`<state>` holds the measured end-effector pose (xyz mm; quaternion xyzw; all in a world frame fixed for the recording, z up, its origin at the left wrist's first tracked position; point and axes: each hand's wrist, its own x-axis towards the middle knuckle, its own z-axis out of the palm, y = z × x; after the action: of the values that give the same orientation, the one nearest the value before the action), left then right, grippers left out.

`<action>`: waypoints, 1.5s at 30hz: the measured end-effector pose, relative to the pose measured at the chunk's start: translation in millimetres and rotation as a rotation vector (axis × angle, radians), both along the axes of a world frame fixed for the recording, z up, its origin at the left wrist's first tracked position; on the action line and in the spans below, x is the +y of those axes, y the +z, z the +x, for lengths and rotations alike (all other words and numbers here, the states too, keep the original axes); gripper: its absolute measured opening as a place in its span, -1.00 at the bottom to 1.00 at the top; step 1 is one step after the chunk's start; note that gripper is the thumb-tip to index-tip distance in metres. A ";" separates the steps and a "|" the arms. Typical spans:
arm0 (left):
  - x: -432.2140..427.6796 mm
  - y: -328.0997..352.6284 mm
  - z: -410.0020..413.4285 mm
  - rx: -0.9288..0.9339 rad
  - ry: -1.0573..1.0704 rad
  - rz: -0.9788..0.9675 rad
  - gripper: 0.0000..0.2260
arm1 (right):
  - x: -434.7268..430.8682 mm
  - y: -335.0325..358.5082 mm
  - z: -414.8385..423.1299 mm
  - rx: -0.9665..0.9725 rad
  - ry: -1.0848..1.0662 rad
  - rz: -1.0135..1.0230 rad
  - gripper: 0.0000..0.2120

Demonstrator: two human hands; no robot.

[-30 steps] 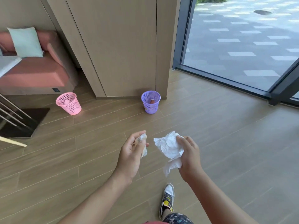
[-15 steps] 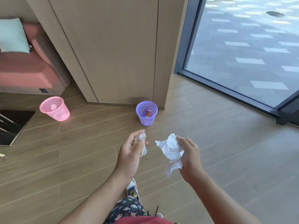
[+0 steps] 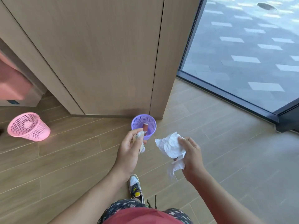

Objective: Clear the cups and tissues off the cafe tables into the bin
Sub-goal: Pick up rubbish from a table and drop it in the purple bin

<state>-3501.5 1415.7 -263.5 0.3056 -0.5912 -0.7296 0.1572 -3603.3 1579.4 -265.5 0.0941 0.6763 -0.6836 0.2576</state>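
- The left hand (image 3: pixel 130 152) is raised in front of the body. Its grip is closed, with fingers and thumb curled round a small tissue (image 3: pixel 141 142), a narrow wad that sticks out past the fingertips.
- The right hand (image 3: pixel 191 156) is level with the left one and just beside it, the two hands apart. Its grip is closed too, pinching a large tissue (image 3: pixel 169 147). This crumpled white sheet spreads out toward the left hand, and a loose tail hangs below the palm.
- The purple bin (image 3: pixel 152 125) stands upright on the floor (image 3: pixel 64 159), at the foot of the wooden wall (image 3: pixel 97 54) near its corner. In the view it lies just beyond the left hand's fingertips, which cover part of its near rim.
- A reddish-brown cup (image 3: pixel 145 126) is inside the purple bin.
- A pink bin (image 3: pixel 38 133) is on the floor well to the left, apart from the purple one. It has something pale at its bottom, but I cannot tell what.
- A glass pane (image 3: pixel 242 54) in a dark frame fills the right side, with paving outside.
- The edge of a pink sofa (image 3: pixel 11 83) shows at far left.
- One shoe (image 3: pixel 135 185) is planted on the floor below the hands.
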 end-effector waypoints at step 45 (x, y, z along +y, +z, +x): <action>-225.7 -451.3 -305.5 -0.475 0.150 0.141 -0.79 | -239.7 -447.2 -337.3 -0.308 0.011 0.310 -0.95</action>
<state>-3807.1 1190.0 -714.8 0.5217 -0.5350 -0.6630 0.0462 -3940.6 1339.6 -712.7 0.2322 0.7266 -0.5474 0.3441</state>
